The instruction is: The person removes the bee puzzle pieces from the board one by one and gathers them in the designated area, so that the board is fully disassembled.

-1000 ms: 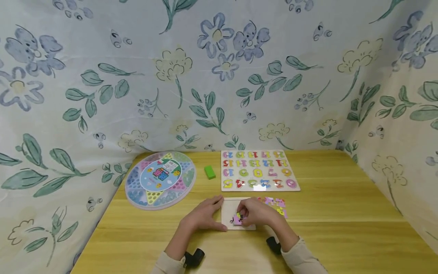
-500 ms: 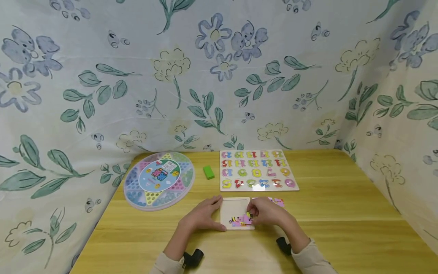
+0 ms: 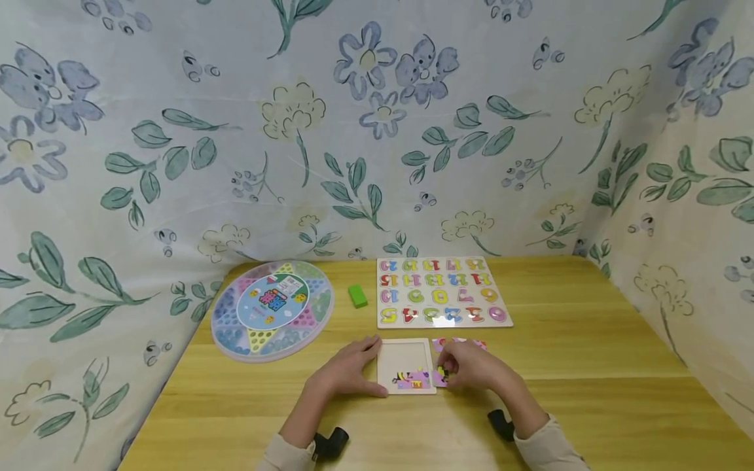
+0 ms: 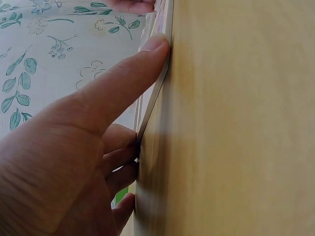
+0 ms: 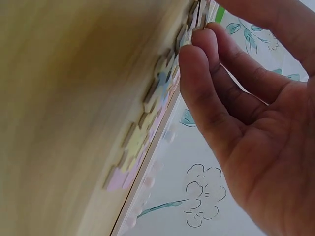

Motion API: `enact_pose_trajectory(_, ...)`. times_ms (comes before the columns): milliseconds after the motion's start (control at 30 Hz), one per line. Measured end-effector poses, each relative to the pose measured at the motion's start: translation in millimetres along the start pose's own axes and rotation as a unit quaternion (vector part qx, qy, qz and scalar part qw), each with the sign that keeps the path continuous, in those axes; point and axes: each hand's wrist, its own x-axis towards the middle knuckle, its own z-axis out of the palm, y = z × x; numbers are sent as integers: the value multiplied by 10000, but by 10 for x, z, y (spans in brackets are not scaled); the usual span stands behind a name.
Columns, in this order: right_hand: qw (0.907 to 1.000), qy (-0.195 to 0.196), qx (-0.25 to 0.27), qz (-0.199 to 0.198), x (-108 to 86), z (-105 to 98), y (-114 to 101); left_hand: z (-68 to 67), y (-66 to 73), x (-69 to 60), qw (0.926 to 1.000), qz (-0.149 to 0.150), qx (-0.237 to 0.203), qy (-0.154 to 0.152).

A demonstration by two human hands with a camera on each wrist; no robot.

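Observation:
A small square wooden puzzle tray (image 3: pixel 403 356) lies on the table, with joined pink jigsaw pieces (image 3: pixel 415 381) along its lower right inside. My left hand (image 3: pixel 347 367) holds the tray's left side, thumb at the near corner and fingers toward the far one. In the left wrist view, the thumb (image 4: pixel 155 46) presses against the tray's edge. Just right of the tray, my right hand (image 3: pixel 471 365) pinches a pink, yellow and black jigsaw piece (image 3: pixel 439 378), partly hidden by the fingers. More loose jigsaw pieces (image 5: pixel 140 132) lie under and beyond this hand.
Behind the tray lies a number puzzle board (image 3: pixel 443 294). A green block (image 3: pixel 357 296) sits left of it, and a round Chinese checkers board (image 3: pixel 273 311) lies farther left. Floral cloth (image 3: pixel 377 196) hangs behind the wooden table (image 3: pixel 589 366).
My right hand has moved right, from above the tray to beside it, with a jigsaw piece in its fingers. The joined pieces in the tray now show more fully. My left hand stays put.

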Motion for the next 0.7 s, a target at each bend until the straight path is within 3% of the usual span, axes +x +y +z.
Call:
enact_pose_trajectory(467,9993,-315,170,103,-76,17,29,2,3,-10,10000,64,-56,-17)
enact_pose_trajectory(700,9997,-244,-41,84,-70,12,16,-1,0,-3,10000,79,-46,12)
